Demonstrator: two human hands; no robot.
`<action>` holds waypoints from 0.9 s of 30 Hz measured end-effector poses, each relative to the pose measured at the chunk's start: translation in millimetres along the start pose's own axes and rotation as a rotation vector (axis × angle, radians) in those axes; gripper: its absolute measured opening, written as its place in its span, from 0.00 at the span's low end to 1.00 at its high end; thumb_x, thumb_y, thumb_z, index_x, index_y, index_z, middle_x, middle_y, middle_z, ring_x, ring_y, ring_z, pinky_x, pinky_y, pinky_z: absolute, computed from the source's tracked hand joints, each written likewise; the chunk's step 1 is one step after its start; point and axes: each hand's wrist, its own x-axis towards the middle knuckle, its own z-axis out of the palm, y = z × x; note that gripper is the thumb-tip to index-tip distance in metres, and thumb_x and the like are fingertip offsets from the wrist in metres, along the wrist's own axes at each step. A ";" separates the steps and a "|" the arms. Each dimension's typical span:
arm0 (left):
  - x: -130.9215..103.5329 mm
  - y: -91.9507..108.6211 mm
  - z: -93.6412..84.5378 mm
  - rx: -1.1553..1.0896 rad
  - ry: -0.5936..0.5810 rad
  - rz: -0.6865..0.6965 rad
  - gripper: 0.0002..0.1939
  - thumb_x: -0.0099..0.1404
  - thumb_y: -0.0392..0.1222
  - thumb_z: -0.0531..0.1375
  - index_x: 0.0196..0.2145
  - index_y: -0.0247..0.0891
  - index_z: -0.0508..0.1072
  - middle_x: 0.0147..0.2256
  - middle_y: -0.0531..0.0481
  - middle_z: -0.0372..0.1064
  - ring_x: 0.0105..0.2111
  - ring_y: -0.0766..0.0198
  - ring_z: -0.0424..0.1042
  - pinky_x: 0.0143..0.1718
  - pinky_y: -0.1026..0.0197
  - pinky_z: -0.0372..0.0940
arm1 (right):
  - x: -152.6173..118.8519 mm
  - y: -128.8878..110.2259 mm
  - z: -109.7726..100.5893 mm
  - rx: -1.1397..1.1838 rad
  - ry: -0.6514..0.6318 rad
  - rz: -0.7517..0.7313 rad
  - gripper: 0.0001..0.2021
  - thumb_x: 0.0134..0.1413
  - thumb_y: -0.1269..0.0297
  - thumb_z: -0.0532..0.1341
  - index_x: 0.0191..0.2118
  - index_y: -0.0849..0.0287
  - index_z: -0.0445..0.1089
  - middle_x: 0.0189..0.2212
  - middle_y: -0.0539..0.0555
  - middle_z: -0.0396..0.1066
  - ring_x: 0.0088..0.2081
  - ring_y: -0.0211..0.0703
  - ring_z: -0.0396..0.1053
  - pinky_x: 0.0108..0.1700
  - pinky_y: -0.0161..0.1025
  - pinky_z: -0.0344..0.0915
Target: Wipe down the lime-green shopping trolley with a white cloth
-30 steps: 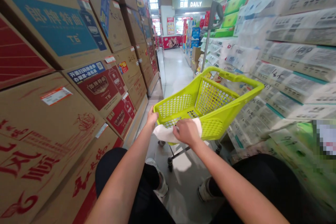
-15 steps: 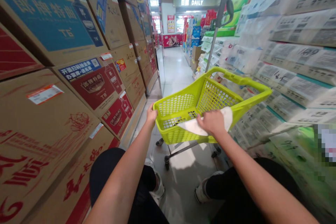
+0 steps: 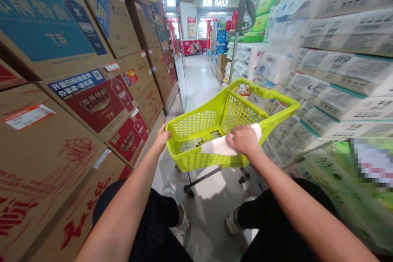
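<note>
Centrally, a yellow-green shopping cart [image 3: 196, 159] occupies the middle of the frame. Left hand [image 3: 162, 137]: fingers curled over the basket's left corner. Right hand [image 3: 244, 141]: fingers grasping a white cloth [image 3: 215, 147] against the near rim, right of centre.

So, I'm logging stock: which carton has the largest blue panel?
The upper-left carton marked T6; the T8 carton below has only a narrow blue strip above its red panel.
</note>
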 end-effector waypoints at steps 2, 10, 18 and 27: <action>4.8 -1.7 -10.3 -0.003 -0.012 -0.016 0.37 0.40 0.34 0.57 0.52 0.40 0.72 0.37 0.51 0.76 0.30 0.62 0.72 0.28 0.64 0.66 | 0.9 50.1 -8.2 -0.077 0.075 -0.012 0.19 0.61 0.59 0.51 0.28 0.62 0.74 0.28 0.60 0.73 0.33 0.48 0.66 0.41 0.44 0.51; 7.6 -11.0 -14.1 -0.082 0.068 -0.039 0.39 0.39 0.35 0.56 0.54 0.40 0.71 0.39 0.51 0.76 0.32 0.60 0.73 0.30 0.64 0.66 | -8.4 -4.7 9.3 0.013 0.215 0.095 0.13 0.56 0.62 0.54 0.25 0.59 0.70 0.25 0.57 0.70 0.33 0.48 0.61 0.40 0.45 0.49; -11.8 2.1 -3.2 -0.074 0.055 -0.066 0.39 0.39 0.34 0.55 0.53 0.40 0.71 0.41 0.51 0.76 0.36 0.60 0.73 0.34 0.63 0.68 | -11.7 -206.1 31.0 0.360 0.128 -0.153 0.10 0.60 0.59 0.53 0.34 0.56 0.69 0.31 0.55 0.72 0.38 0.49 0.65 0.42 0.45 0.52; -1.3 4.4 -36.3 -0.086 -0.027 -0.099 0.41 0.39 0.32 0.57 0.55 0.43 0.70 0.37 0.52 0.76 0.31 0.60 0.74 0.31 0.60 0.70 | -13.2 -26.8 -1.6 0.019 0.075 -0.066 0.14 0.61 0.61 0.52 0.29 0.60 0.70 0.27 0.58 0.72 0.32 0.47 0.64 0.40 0.44 0.50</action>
